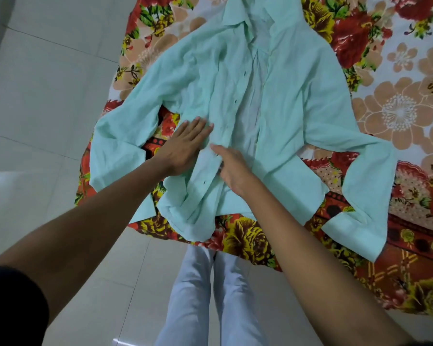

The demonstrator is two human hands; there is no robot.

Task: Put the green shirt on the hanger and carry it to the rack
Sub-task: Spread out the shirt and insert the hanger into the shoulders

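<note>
The green shirt (280, 78) lies spread face up on a bed, collar at the far end, both sleeves stretched out to the sides, its front unbuttoned and slightly parted. My left hand (185, 146) rests flat on the shirt's left front panel, fingers together and extended. My right hand (231, 168) lies on the button placket near the hem, thumb out; its fingers are tucked at the fabric edge, and I cannot tell whether they pinch it. No hanger or rack is in view.
A floral bedsheet (398, 101) in red, yellow and peach covers the bed, whose near corner sits by my legs (210, 295). Pale glossy floor tiles (48, 108) fill the left and bottom of the view.
</note>
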